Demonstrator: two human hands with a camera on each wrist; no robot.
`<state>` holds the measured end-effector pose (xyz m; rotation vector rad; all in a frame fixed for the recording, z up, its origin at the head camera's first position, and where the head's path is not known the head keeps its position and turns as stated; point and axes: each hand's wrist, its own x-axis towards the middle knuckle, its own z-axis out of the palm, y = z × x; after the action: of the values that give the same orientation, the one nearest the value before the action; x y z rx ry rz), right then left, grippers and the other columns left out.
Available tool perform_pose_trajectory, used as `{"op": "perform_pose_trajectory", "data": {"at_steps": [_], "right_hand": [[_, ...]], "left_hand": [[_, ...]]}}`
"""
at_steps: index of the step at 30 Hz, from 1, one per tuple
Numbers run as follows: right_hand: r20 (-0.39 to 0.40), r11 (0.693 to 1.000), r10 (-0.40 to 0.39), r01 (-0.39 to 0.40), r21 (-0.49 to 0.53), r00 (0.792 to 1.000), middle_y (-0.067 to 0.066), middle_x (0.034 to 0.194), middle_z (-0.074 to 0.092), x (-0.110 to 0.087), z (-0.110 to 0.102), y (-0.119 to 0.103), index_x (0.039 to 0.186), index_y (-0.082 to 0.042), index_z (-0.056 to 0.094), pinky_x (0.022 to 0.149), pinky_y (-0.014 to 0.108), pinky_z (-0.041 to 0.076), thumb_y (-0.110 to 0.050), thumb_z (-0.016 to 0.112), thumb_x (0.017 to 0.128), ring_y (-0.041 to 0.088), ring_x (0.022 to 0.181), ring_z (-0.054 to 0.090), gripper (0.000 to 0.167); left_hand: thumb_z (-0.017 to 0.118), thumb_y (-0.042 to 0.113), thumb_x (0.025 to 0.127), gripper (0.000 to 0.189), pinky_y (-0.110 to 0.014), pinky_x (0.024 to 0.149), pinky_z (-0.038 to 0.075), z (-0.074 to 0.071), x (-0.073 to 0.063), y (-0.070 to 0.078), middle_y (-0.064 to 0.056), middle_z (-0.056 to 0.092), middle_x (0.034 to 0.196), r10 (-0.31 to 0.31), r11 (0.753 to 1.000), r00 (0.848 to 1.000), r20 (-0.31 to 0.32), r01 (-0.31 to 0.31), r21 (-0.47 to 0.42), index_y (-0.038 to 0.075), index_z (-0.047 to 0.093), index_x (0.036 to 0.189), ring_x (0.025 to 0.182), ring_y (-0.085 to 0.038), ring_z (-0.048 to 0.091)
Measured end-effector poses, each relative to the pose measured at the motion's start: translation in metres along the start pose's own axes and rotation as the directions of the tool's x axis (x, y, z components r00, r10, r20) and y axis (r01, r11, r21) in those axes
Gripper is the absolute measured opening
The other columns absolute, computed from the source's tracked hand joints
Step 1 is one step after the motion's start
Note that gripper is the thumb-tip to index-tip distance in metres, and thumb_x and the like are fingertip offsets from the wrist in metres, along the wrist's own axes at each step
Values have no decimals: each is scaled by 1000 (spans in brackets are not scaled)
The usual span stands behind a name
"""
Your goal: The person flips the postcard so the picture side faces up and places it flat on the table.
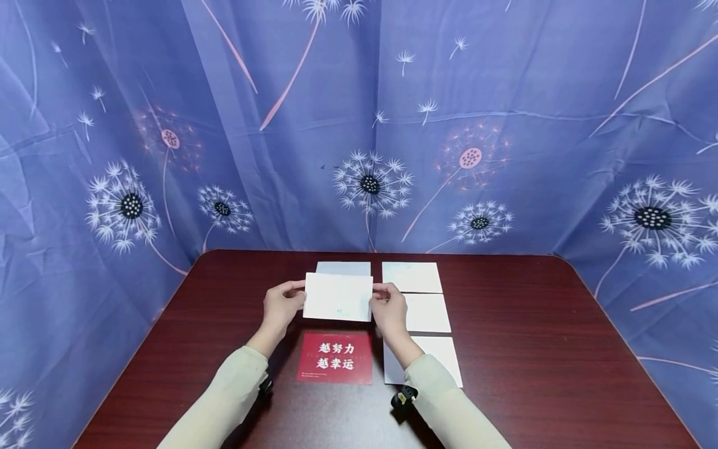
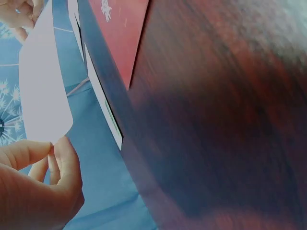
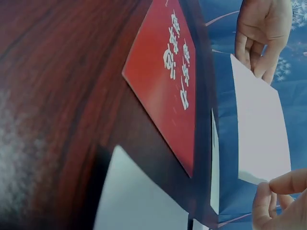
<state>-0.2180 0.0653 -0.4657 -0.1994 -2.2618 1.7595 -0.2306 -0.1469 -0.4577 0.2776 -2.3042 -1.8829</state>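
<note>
At the lower left of the frame, the left hand (image 2: 41, 187) pinches one end of a pale card (image 2: 44, 86) between thumb and fingers. The card stretches up to the right hand (image 2: 18, 13), cut off in the upper left corner. Right of it, a white card (image 2: 100, 96) with a greenish mark and, at top centre, a red card (image 2: 122, 33) with white marks lie on the dark reddish table (image 2: 206, 120). Blue cloth (image 2: 103, 177) fills the background at left.

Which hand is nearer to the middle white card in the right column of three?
The right. In the head view, the right hand covers the left part of the middle white card; the left hand is farther left, at the opposite end of the held white card.
</note>
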Motion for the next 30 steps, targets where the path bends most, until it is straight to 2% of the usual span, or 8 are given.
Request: {"op": "perform_pose_trajectory", "data": {"at_steps": [4,7,10,14,18,22,26,30], "right_hand": [[4,999,-39,39,-6,999,14,87,67,-1,0,-4,102,4,67,65,18,47,11,58,79,16,74,58,25],[25,999,-49,49,-4,998,16,94,67,-1,0,-6,106,4,67,72,23,51,9,57,82,21,81,61,27],[31,998,-57,57,1,998,18,99,67,-1,1,-7,109,5,66,78,32,53,6,57,84,26,88,63,26],[8,998,-63,63,16,998,18,102,68,-2,1,-10,110,5,66,82,39,53,-1,59,88,27,90,64,23],[-13,998,-57,58,35,998,15,101,70,-2,2,-13,107,3,68,84,39,52,-12,59,92,25,92,64,23],[-7,998,-35,35,48,999,13,98,70,-3,2,-12,103,0,69,83,36,50,-25,56,96,20,90,63,29],[-16,999,-26,27,33,1000,13,83,66,-4,1,-11,98,1,69,73,33,47,-31,55,97,17,75,55,35],[-31,999,-34,35,19,999,9,83,68,-5,0,-12,96,-1,70,74,32,48,-23,57,95,16,77,59,26]], "left_hand": [[65,-3,81,26,-26,65,55,1,-1,2,-10,66,77,52,996,998,-33,-49,78,0,73,106,67,-9,58],[66,2,81,24,-20,61,50,1,-3,4,-8,67,77,101,982,993,-65,-89,164,3,73,104,66,-7,56],[68,10,84,21,-20,60,46,3,-4,5,-8,69,80,144,968,985,-90,-122,218,4,74,103,67,-8,57],[67,25,90,25,-24,65,47,4,-7,9,-10,70,83,182,960,978,-105,-154,233,4,74,101,72,-13,59],[61,37,94,36,-27,68,46,5,-9,13,-10,69,83,176,965,978,-113,-149,216,3,72,97,76,-16,58],[58,40,95,41,-28,65,43,6,-11,14,-12,66,79,150,973,981,-123,-124,195,1,69,92,70,-15,54],[61,34,93,35,-27,63,43,7,-12,13,-13,67,79,137,975,983,-125,-112,192,0,69,89,68,-12,53],[64,20,88,19,-25,66,46,8,-14,11,-11,69,84,127,977,984,-122,-103,188,2,70,90,73,-11,59]]}}
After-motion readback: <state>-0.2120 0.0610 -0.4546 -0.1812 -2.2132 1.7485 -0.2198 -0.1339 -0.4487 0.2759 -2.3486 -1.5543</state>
